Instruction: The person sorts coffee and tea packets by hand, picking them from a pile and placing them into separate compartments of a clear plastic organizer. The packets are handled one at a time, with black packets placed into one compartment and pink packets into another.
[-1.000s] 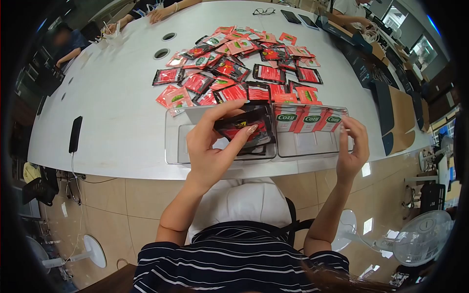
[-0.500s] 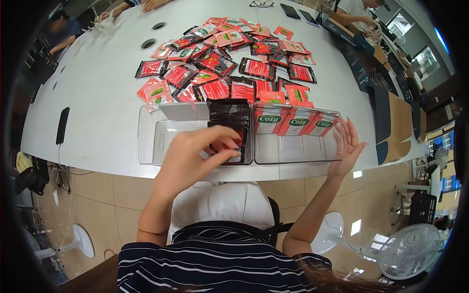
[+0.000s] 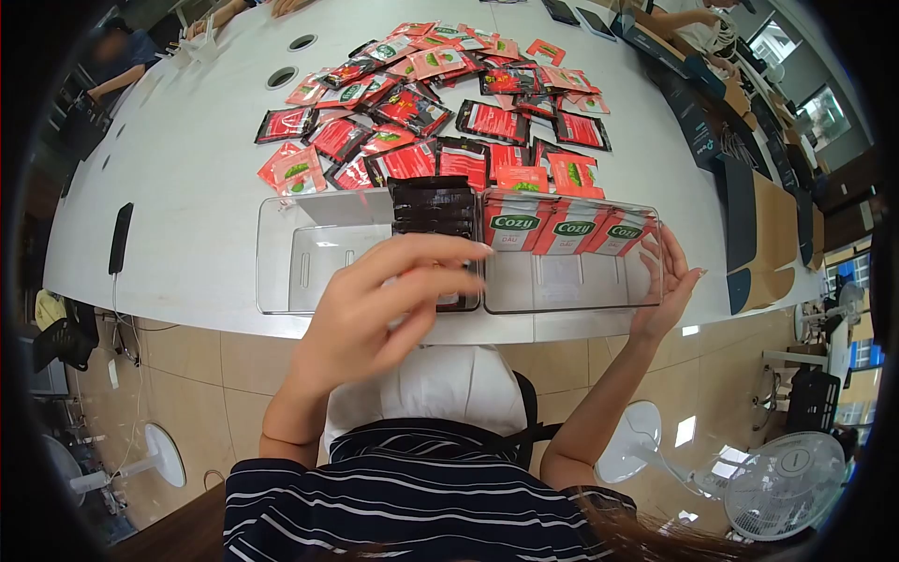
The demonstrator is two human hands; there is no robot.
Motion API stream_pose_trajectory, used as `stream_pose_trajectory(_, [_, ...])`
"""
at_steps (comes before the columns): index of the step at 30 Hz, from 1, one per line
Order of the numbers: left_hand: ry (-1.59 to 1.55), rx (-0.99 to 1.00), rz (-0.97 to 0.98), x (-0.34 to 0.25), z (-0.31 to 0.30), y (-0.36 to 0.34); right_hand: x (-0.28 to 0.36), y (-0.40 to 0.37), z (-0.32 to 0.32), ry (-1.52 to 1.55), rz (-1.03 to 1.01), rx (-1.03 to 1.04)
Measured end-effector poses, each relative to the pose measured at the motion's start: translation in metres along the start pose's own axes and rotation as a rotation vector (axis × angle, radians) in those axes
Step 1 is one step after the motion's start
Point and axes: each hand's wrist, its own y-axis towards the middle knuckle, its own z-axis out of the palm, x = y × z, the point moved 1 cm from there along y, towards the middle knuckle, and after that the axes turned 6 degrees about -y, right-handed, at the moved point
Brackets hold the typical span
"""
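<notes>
My left hand (image 3: 389,304) hovers over the right end of the left clear plastic bin (image 3: 281,304), fingers stretched out and apart, nothing visible in them. Below and behind it, a row of black sachets (image 3: 433,201) stands in that bin; my fingers hide part of the row. Beside it is the right clear plastic bin (image 3: 562,306), with red Cozy sachets (image 3: 573,228) upright along its back wall. Against that bin's right end rests my right hand (image 3: 670,286), open, its fingers extended along the outside of the wall.
Beyond the bins lies a big loose pile of red and black sachets (image 3: 407,108). A black phone-like device (image 3: 121,239) with a cable is at the left. Opened cardboard boxes (image 3: 758,234) line the right edge. Other people's hands (image 3: 225,13) show at the far side.
My left hand has lifted off the black sachets, its fingers going from a near pinch to spread apart. My right hand stays at the right bin's end. The view has shifted slightly.
</notes>
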Motion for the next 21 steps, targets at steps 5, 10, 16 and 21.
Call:
stream_pose_trajectory(5, [-0.065, -0.179, 0.219, -0.079, -0.023, -0.008, 0.001, 0.000, 0.001, -0.009, 0.018, -0.023])
stream_pose_trajectory(10, [-0.101, 0.000, 0.079, -0.119, -0.054, -0.002, 0.000, -0.001, 0.000, -0.005, 0.022, -0.061])
stream_pose_trajectory(16, [-0.326, 0.230, -0.018, -0.113, -0.078, -0.019, 0.000, 0.000, 0.000, 0.009, -0.001, -0.024])
stream_pose_trajectory(21, [-0.372, 0.280, 0.020, -0.117, -0.097, -0.031, 0.000, 0.001, 0.000, 0.000, 0.012, -0.040])
